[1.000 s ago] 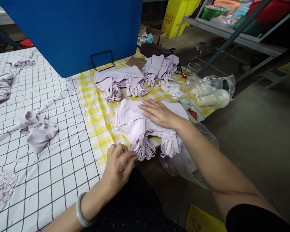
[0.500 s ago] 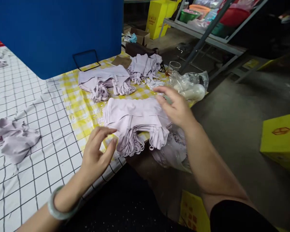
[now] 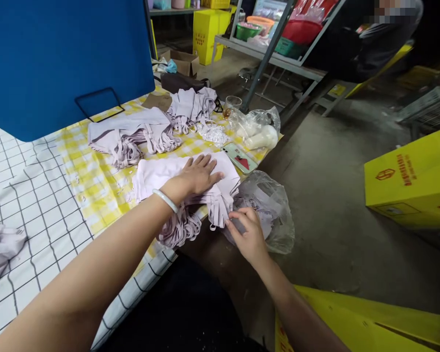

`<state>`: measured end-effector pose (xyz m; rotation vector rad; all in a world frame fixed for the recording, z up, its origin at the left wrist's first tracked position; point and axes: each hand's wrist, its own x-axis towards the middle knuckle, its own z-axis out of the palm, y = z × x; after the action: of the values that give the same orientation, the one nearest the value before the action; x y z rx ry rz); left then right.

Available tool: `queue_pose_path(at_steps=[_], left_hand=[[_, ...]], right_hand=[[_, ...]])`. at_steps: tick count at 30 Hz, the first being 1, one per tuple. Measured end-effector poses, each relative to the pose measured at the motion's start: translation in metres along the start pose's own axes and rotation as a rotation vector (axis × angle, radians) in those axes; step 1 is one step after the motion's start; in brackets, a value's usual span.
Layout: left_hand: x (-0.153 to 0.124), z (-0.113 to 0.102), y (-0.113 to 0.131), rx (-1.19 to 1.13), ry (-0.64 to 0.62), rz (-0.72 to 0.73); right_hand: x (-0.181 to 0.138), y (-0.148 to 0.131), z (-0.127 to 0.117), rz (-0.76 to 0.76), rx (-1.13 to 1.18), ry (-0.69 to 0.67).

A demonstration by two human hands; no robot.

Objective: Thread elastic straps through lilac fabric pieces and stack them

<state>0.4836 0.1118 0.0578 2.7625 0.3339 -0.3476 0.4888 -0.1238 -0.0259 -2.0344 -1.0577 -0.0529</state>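
Note:
A stack of pale lilac fabric pieces [image 3: 157,172] with narrow looped straps lies at the table's near corner. Flat on top of it, fingers stretched out, rests my left hand [image 3: 201,175], with a pale bangle [image 3: 165,199] at the wrist. My right hand [image 3: 250,235] is at the stack's right front, thumb and forefinger pinched at the end of a hanging fabric strap [image 3: 220,215]. Behind the stack lie another strapped fabric stack [image 3: 132,124] and a smaller fabric pile [image 3: 192,103]. A clear plastic bag with lilac scraps [image 3: 275,215] hangs by the table edge beside my right hand.
A phone [image 3: 241,157], a glass [image 3: 232,103] and a plastic bag with white contents [image 3: 258,134] sit near the right table edge. A blue panel [image 3: 69,58] stands at the left. Yellow boxes [image 3: 414,176] stand on the floor. A person [image 3: 385,44] is at the far right.
My left hand has moved from the stack's left side onto its top and flattened. My right hand has come down from above the right side to pinch at the straps. The view has shifted right.

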Motion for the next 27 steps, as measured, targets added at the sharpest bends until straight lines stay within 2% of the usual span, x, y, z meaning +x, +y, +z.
queue_pose_path(at_steps=[3,6,10,12,15,16,18,20,22,25,27], left_hand=[[-0.003,0.0,-0.002,0.005,-0.024,-0.014],[0.002,0.001,-0.004,0.008,-0.032,-0.006],[0.003,-0.001,0.001,0.012,0.0,0.006],[-0.013,-0.003,0.008,0.032,0.141,0.035],[-0.061,0.003,0.014,0.035,0.477,0.095],[-0.08,0.008,0.013,0.021,0.561,0.091],[-0.122,0.025,0.001,-0.015,0.643,0.011],[-0.17,0.048,-0.023,-0.063,0.635,-0.179],[-0.223,0.07,-0.054,-0.115,0.599,-0.451],[-0.297,0.093,-0.106,-0.128,0.594,-0.872],[-0.334,0.099,-0.138,-0.107,0.606,-1.07]], right_hand=[[0.002,-0.005,-0.012,-0.075,0.037,-0.091],[0.003,-0.008,-0.018,-0.076,0.052,-0.15],[0.001,-0.004,-0.009,-0.058,0.045,-0.12],[-0.004,-0.004,-0.002,-0.052,0.051,0.007],[-0.011,-0.012,0.006,-0.077,0.062,0.251],[-0.011,-0.019,0.009,-0.117,0.073,0.302],[-0.007,-0.041,0.019,-0.245,0.127,0.323],[-0.001,-0.078,0.036,-0.4,0.216,0.214],[0.002,-0.128,0.063,-0.539,0.322,-0.021],[0.001,-0.205,0.123,-0.673,0.398,-0.432],[-0.003,-0.247,0.171,-0.717,0.353,-0.599]])
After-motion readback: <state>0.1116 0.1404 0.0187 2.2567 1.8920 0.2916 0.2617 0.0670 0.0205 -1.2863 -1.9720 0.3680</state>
